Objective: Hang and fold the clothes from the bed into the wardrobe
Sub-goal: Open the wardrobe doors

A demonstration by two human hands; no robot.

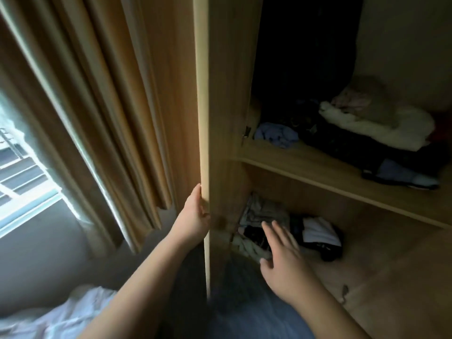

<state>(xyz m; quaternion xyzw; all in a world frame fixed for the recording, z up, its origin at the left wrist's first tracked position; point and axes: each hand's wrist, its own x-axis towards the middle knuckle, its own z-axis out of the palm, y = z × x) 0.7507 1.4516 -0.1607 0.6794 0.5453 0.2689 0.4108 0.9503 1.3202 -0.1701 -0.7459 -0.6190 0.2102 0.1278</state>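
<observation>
The wooden wardrobe stands open, its door [204,118] swung toward me and seen edge-on. My left hand [194,214] holds the door's edge low down, fingers wrapped round it. My right hand [281,253] reaches into the lower compartment with fingers spread and holds nothing. Just beyond it lies a heap of mixed clothes [269,226] on the wardrobe floor. The shelf [318,172] above carries a pile of white, pink and dark clothes [367,128] and a crumpled blue garment [276,134]. A corner of the bed [61,316] with white bedding shows at lower left.
Tan curtains [110,106] hang left of the door beside a bright window [22,177]. Dark hanging space fills the wardrobe's upper part [303,45]. A small dark object [344,289] lies on the wardrobe's bottom board at the right.
</observation>
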